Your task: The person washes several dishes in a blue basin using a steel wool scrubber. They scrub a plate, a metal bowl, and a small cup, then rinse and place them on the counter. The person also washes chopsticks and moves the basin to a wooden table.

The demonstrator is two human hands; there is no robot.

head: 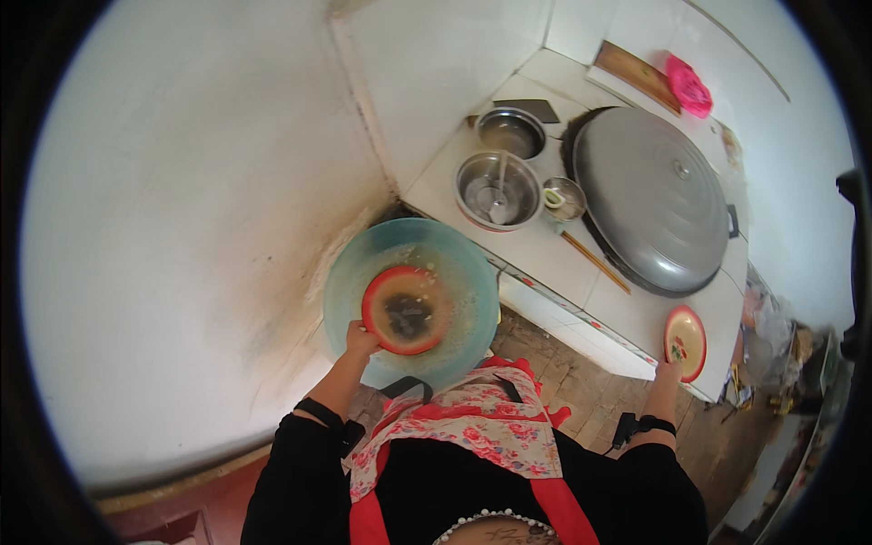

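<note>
My left hand [363, 338] grips the near left rim of a red-rimmed enamel basin [407, 311]. That basin is inside a large teal plastic tub [477, 320] holding cloudy water with small bits floating in it. Out to the right, my right hand [669, 371] holds a smaller red-rimmed enamel dish [685, 343] with a flower pattern inside, at the near right end of the white tiled counter [572, 272]. The dish is tilted, and its inside shows. My fingers are partly hidden by both rims.
A large domed metal lid [650, 197] covers much of the counter. Left of it are a steel pot with a ladle [499, 197], another steel pot [511, 133], a small metal bowl [565, 197] and chopsticks [596, 262]. Plastic bags [766, 327] lie beyond the right end; a wall rises left.
</note>
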